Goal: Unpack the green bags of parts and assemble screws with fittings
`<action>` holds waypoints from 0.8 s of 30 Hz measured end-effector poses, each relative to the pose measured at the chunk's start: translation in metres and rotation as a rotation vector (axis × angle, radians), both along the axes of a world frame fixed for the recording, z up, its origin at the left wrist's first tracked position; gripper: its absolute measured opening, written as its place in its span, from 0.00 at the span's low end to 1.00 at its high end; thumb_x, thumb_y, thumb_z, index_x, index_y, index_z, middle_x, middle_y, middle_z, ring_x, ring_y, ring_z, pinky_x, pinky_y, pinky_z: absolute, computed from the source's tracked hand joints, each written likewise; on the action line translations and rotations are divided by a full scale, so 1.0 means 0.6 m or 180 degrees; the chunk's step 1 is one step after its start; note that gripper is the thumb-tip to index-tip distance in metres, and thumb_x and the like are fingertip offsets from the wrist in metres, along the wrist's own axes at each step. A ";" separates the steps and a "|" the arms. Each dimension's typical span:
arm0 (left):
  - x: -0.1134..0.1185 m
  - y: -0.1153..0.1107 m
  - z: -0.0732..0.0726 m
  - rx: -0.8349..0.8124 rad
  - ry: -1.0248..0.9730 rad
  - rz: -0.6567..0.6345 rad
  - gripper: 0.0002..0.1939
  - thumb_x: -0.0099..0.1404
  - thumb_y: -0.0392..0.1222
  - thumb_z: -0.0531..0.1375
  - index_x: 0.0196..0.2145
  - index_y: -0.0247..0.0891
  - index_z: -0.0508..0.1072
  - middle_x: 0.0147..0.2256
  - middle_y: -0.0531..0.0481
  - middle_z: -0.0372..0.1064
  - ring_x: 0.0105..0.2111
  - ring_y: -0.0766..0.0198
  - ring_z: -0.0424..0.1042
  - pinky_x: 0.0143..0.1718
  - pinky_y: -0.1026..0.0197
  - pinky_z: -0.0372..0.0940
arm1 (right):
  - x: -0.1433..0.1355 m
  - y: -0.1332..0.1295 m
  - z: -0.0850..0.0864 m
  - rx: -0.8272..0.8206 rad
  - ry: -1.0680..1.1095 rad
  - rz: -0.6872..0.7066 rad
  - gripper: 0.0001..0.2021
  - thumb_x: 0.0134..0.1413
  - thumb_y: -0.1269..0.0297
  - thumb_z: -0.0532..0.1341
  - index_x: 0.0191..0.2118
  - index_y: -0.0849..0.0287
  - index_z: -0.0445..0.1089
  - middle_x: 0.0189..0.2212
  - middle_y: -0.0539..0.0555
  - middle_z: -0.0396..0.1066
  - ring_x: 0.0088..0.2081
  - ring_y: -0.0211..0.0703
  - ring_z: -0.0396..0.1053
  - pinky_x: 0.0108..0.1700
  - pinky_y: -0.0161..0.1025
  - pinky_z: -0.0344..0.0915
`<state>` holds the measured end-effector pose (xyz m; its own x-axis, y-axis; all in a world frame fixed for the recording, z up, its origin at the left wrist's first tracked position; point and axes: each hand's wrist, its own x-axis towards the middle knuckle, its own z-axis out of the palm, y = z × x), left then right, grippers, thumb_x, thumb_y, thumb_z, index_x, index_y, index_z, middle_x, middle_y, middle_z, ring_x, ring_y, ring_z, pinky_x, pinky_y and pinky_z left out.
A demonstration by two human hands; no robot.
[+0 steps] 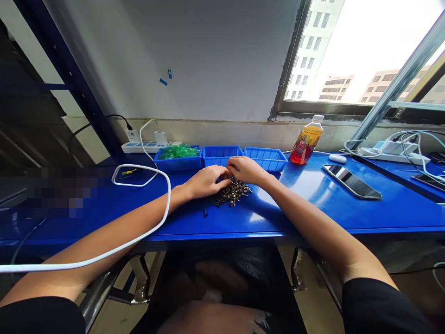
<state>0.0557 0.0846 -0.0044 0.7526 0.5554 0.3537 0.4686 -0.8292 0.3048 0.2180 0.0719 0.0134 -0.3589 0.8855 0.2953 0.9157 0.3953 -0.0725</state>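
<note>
My left hand and my right hand meet at the far side of a pile of small metal screws. Both have bent fingers, closed close together at the tips. Whatever is between the fingertips is hidden or too small to make out. The pile mixes brass-coloured pieces with dark screws, the dark ones mostly on its left. One dark screw lies apart, near the table's front edge. Just behind my hands stand the middle blue bin and the right blue bin.
Green plastic pieces fill the left blue bin. A white cable loops across above my left forearm. To the right stand a drink bottle, a phone, a small white case and a power strip on the blue table.
</note>
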 end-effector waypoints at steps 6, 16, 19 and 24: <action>-0.014 0.019 0.001 -0.0024 -0.0121 0.0757 0.12 0.61 0.42 0.53 0.38 0.35 0.70 0.32 0.48 0.73 0.34 0.59 0.72 0.35 0.60 0.63 | -0.005 -0.001 -0.003 -0.0080 -0.0123 0.0002 0.13 0.59 0.69 0.49 0.34 0.61 0.71 0.34 0.56 0.74 0.35 0.41 0.69 0.33 0.33 0.55; 0.019 0.065 0.004 0.0114 0.0218 0.0200 0.12 0.60 0.33 0.51 0.37 0.33 0.73 0.37 0.45 0.74 0.37 0.59 0.73 0.40 0.60 0.65 | -0.001 0.011 0.001 0.0109 0.1181 -0.0463 0.12 0.58 0.72 0.50 0.29 0.63 0.70 0.27 0.52 0.73 0.28 0.35 0.66 0.29 0.31 0.54; 0.036 0.081 0.010 0.0067 0.0240 -0.0205 0.14 0.59 0.28 0.50 0.36 0.32 0.73 0.38 0.46 0.75 0.39 0.61 0.73 0.42 0.63 0.64 | 0.002 0.016 -0.002 0.0334 0.1287 -0.0460 0.11 0.56 0.73 0.52 0.28 0.62 0.70 0.26 0.51 0.72 0.27 0.35 0.65 0.29 0.31 0.53; 0.043 0.083 0.002 0.0131 0.0585 -0.0378 0.13 0.57 0.28 0.53 0.35 0.35 0.75 0.37 0.50 0.75 0.39 0.64 0.73 0.42 0.66 0.64 | 0.007 0.026 -0.017 0.0578 0.1256 -0.0482 0.09 0.55 0.71 0.53 0.28 0.60 0.69 0.25 0.51 0.72 0.27 0.36 0.64 0.29 0.32 0.52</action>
<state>0.0817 0.1343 -0.0031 0.8658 0.4471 0.2250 0.4116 -0.8917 0.1881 0.2222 0.0875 0.0034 -0.0585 0.8405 0.5387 0.8804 0.2978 -0.3690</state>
